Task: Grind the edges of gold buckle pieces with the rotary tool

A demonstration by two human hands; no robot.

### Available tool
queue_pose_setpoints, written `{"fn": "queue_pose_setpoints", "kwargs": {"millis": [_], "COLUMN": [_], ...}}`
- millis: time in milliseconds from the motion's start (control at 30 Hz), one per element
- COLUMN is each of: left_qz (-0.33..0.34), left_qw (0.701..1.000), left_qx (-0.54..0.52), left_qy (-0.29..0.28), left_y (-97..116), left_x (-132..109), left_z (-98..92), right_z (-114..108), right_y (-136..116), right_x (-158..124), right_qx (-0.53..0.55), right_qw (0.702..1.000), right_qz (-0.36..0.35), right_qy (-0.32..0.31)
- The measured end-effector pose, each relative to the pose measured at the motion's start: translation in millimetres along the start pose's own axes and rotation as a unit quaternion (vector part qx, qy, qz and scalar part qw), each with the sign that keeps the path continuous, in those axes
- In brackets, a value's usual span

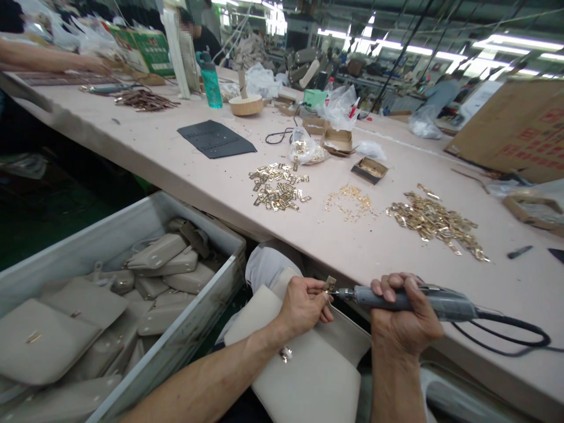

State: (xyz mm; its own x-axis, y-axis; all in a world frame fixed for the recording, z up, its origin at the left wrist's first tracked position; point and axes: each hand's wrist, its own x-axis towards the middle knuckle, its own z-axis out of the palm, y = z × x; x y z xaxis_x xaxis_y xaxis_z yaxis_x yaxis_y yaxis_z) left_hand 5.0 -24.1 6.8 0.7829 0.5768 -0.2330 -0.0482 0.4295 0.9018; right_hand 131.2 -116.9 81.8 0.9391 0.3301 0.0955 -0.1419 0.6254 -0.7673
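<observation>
My right hand (403, 311) is wrapped round a grey electric screwdriver (445, 302), whose bit points left. The bit's tip meets a small gold metal plate (329, 284) pinched in the fingers of my left hand (304, 302). Below my hands a beige handbag (308, 370) lies on my lap, its flap spread out. A shiny metal clasp part (286, 354) shows on the bag. Whether a screw sits at the bit's tip is too small to tell.
A grey plastic bin (211, 282) of beige bags stands at left. On the table (211, 182) lie gold plates (279, 191), tiny screws (350, 202), more gold fittings (434, 220) and a black sheet (215, 140). A co-worker's arm (53, 59) reaches in at far left.
</observation>
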Motion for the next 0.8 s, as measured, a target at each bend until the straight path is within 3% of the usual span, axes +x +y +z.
{"fn": "queue_pose_setpoints", "kwargs": {"millis": [800], "left_qz": [-0.010], "left_qw": [1.000], "left_qx": [0.001], "left_qy": [0.009], "left_y": [8.3], "left_x": [-3.4], "left_z": [2.4], "right_z": [12.9], "right_y": [-4.5], "right_x": [-5.1], "right_qx": [-0.024], "right_qw": [0.999], "right_qz": [-0.003], "right_qy": [-0.023]}}
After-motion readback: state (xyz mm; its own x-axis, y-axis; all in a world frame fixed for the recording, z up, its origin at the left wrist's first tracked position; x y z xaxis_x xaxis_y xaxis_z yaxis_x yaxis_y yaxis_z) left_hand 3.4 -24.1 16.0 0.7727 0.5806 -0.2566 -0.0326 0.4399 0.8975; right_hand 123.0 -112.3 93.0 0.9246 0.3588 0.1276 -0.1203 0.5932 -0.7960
